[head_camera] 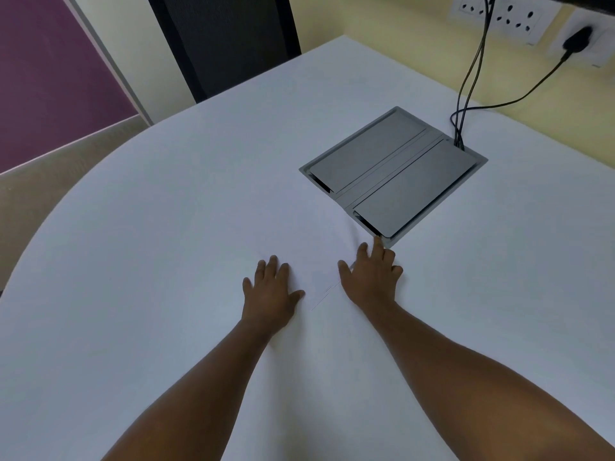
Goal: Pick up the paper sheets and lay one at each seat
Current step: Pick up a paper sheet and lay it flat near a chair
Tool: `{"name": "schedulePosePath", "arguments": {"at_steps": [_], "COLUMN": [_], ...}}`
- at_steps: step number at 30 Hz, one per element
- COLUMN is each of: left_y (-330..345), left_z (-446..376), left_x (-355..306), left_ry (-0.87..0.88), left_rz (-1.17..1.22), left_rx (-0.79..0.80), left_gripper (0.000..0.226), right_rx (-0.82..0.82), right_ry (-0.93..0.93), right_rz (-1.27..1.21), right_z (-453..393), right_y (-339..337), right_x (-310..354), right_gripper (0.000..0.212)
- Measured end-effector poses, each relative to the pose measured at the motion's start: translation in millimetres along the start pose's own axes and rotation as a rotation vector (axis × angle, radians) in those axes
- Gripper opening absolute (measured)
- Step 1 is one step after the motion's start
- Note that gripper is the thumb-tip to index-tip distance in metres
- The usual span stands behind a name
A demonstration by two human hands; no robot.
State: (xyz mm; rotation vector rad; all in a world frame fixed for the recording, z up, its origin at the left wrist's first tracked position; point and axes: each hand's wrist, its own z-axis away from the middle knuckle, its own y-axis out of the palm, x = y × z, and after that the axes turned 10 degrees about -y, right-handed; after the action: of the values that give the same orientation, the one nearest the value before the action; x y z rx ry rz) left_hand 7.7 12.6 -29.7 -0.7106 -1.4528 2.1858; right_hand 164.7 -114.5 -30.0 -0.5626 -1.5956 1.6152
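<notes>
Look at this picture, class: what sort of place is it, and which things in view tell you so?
Probably an office meeting room. A large white rounded table has a grey cable box set into its top, black cables run up to wall sockets, and a dark chair stands at the far edge.

Both bare arms are reaching forward, side by side and near each other. The left hand [270,291] is lying flat, palm down, fingers spread and pointing ahead. The right hand [371,274] is resting palm down too, its fingers slightly bent, the index finger stretching furthest forward.
</notes>
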Motion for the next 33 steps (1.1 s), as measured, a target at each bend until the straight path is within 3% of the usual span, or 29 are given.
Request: {"name": "schedulePosePath", "arguments": {"at_steps": [4, 8, 11, 13, 16, 20, 27, 31, 33], "left_y": [0, 1, 2, 3, 3, 4, -13, -27, -35], "left_z": [0, 1, 1, 1, 2, 0, 2, 3, 2], "left_x": [-1, 1, 2, 2, 4, 6, -7, -29, -46], "left_ry": [-0.006, -0.005, 0.005, 0.014, 0.022, 0.036, -0.092, -0.257, -0.408], "left_rz": [0.021, 0.026, 0.016, 0.014, 0.010, 0.010, 0.359, 0.606, 0.841], "left_rx": [0.020, 0.017, 0.003, -0.001, -0.008, -0.012, -0.146, -0.298, -0.254], "left_gripper": [0.069, 0.070, 0.068, 0.067, 0.067, 0.070, 0.069, 0.057, 0.057], "right_rx": [-0.103, -0.191, -0.204, -0.217, -0.197, -0.174, -0.222, -0.254, -0.274], "right_ry": [-0.066, -0.039, 0.124, 0.298, 0.510, 0.441, 0.392, 0.431, 0.451], "right_rz": [-0.124, -0.567, -1.019, -1.188, -1.170, -1.064, -1.185, -1.305, -1.381], "right_z": [4, 1, -5, -10, -16, -14, -5, 2, 6], "right_y": [-1, -8, -19, -24, -28, -28, -42, -54, -62], "right_x": [4, 13, 19, 23, 21, 14, 2, -18, -30], "right_gripper": [0.050, 0.065, 0.079, 0.083, 0.072, 0.030, 0.009, 0.018, 0.019]}}
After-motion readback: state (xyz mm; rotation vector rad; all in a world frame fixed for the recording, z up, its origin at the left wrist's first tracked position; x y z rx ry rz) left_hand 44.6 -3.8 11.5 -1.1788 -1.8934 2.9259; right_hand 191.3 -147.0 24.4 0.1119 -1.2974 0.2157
